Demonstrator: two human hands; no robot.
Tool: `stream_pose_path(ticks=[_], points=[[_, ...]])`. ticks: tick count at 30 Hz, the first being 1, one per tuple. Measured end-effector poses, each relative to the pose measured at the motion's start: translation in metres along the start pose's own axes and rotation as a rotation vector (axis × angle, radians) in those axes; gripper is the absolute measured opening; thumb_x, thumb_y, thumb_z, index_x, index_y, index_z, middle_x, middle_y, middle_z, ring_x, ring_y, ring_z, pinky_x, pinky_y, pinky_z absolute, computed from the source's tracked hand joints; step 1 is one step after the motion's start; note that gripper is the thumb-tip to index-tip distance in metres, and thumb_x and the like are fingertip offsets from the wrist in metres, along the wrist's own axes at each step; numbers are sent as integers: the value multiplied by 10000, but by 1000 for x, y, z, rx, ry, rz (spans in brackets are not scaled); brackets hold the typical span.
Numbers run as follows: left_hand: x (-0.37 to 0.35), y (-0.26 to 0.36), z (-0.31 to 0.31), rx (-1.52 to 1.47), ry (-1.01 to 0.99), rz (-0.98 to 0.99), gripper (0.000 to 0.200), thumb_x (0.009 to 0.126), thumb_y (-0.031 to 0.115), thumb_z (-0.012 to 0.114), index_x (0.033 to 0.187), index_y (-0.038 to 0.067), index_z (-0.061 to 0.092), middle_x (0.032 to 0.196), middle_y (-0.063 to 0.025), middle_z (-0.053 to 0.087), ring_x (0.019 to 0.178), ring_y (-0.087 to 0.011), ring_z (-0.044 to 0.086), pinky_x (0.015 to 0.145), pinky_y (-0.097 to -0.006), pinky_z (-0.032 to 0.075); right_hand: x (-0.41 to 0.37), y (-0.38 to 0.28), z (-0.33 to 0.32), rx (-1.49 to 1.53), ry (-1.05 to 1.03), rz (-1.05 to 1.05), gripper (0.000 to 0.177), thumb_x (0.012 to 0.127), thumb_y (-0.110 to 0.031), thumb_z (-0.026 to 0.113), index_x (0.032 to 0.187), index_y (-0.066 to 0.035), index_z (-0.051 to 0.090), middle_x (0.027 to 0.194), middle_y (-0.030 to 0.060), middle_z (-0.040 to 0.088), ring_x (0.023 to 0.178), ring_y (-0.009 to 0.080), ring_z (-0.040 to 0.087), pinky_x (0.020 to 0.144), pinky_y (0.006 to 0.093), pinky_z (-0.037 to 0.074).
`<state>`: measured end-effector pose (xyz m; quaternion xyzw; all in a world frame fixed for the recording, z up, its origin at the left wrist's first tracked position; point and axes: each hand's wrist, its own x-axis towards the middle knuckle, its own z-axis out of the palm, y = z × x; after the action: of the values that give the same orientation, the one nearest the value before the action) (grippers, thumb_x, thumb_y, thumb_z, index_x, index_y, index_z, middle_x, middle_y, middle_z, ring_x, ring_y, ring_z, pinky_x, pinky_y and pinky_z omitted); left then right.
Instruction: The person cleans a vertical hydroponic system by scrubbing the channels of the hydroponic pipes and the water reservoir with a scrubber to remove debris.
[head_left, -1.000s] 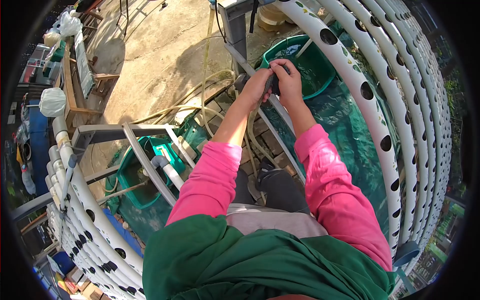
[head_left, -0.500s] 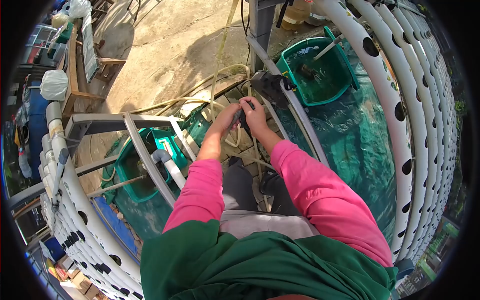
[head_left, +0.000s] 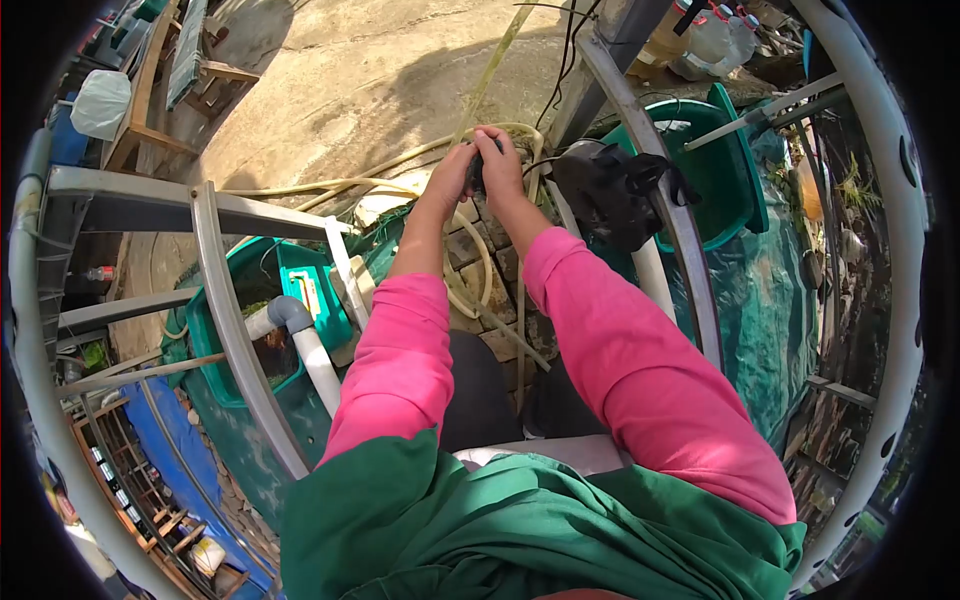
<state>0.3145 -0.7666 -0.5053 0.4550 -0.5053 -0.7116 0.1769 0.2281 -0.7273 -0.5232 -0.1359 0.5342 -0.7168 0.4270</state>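
Observation:
My left hand [head_left: 449,181] and my right hand [head_left: 501,165] are together in front of me, arms stretched out, above the paving bricks. Both have their fingers closed round a small dark object [head_left: 476,178]. Most of it is hidden between the palms, so its kind cannot be made out. A pale yellow hose [head_left: 490,262] loops on the bricks just below the hands. To their right, a black plastic bag [head_left: 630,190] hangs at the metal frame [head_left: 690,250].
Green tubs stand on both sides, the left tub [head_left: 215,350] with a grey pipe elbow [head_left: 289,314], the right tub [head_left: 715,205] with a white pipe. Metal bars [head_left: 235,330] flank my legs. Plastic bottles [head_left: 715,40] stand at the upper right, a wooden bench [head_left: 145,100] at the upper left.
My viewpoint has shifted forward and lower between the frames. Rows of holed white pipes have mostly left the view. Both hands stay closed round the dark object, now higher in view.

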Motion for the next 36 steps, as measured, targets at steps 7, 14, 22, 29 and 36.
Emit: stream_pose_path(ticks=[7,14,22,29,36], points=[[47,-53,-24,-51,-70,25,363,900,522,556,964,166,581,705,46,538,514,-73,449,440,-214,327,30,51,-12,-37,-114,8,369,967,-364,498,1204,-85,534,1027,47,577,910,144,532,798,280,445],[76,-84,-17,37,0,92,366,856,491,657,917,131,622,650,49,546,470,-56,438,423,-210,323,63,95,-43,-24,-158,122,610,956,-589,397,1314,-106,497,1146,78,553,980,180,539,853,315,440],[118,-124,-10,15,144,253,368,842,428,718,873,68,652,648,19,578,490,-57,484,443,-218,366,118,148,-91,-154,330,135,611,989,-558,311,1384,-113,449,1229,129,576,1072,246,581,903,366,462],[118,-127,-14,168,216,199,408,831,477,714,812,77,639,616,27,539,480,-62,446,436,-229,327,138,182,-123,-853,774,204,513,865,-384,614,1284,-102,527,1318,188,529,1171,360,532,975,469,419],[123,-129,-8,219,185,168,441,835,509,693,803,76,614,602,23,508,477,-76,440,438,-237,330,167,223,-184,-822,593,363,470,826,-354,660,1190,-93,517,1060,115,615,878,278,605,721,449,470]])
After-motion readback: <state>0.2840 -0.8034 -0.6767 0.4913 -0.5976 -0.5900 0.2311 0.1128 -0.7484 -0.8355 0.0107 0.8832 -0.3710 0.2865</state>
